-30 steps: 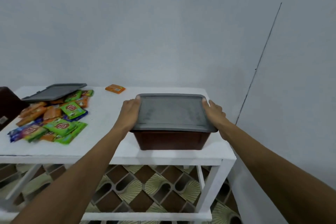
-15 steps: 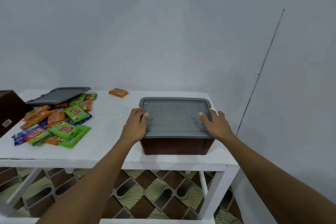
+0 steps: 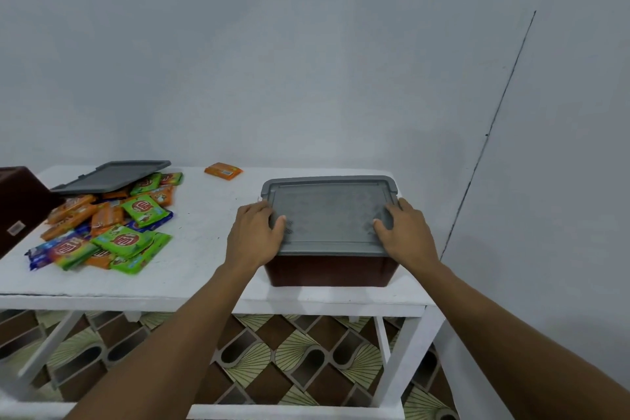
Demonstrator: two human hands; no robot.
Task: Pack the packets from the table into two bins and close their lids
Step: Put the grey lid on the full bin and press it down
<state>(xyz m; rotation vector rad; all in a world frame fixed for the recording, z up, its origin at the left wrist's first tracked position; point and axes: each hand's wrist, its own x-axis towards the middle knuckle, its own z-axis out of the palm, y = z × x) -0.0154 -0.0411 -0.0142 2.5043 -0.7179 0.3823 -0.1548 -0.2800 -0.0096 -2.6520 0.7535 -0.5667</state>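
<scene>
— Both hands have left the side edges of the grey lid and come up onto its top since a second ago, haven't they?
— Yes. Now the left hand lies over the lid's left edge and the right hand over its right edge, palms down.
— And the fingers?
— Stretched out fairly flat and pressing on the lid, not curled round anything. Each thumb lies on the top surface and points inward. The other fingers run along the edge toward the far corners.
— So where is the lid relative to them?
— Directly beneath them, spanning the gap between the two hands. It sits level on the brown bin.
— Where does that bin stand?
— On the right part of the white table, close to the front edge.
— What about the packets?
— A pile of green, orange and blue ones lies on the left part of the table, well apart from both hands. One orange packet lies alone near the far edge.
— Anything else over there?
— A second grey lid rests tilted on the far side of the pile. A second brown bin stands just beside the pile, partly cut off by the left edge of the view
</scene>
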